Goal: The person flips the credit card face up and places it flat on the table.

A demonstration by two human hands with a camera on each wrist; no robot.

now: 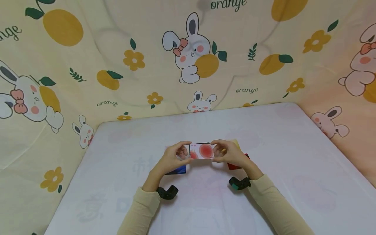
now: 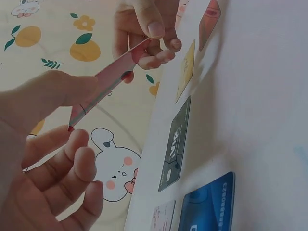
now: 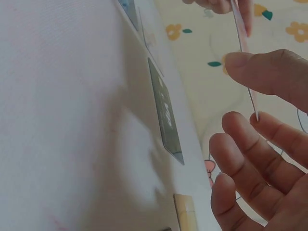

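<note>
A thin white card (image 1: 202,151) with round pink-red prints is held up above the table, level between both hands. My left hand (image 1: 174,156) pinches its left end between thumb and index finger, the other fingers loosely bent below. At the opposite end, my right hand (image 1: 232,153) pinches the card the same way. From the left wrist, the card (image 2: 108,79) appears at a slant, with the right hand (image 2: 144,31) beyond it. In the right wrist view the card (image 3: 246,72) is nearly edge-on.
Several cards lie on the white table (image 1: 205,202) under the hands: a blue card (image 2: 207,204), a pale card (image 2: 163,216), a dark VIP card (image 2: 175,147), a yellow card (image 2: 186,72) and a red card (image 2: 210,24). A patterned cloth (image 1: 176,98) stands behind the table.
</note>
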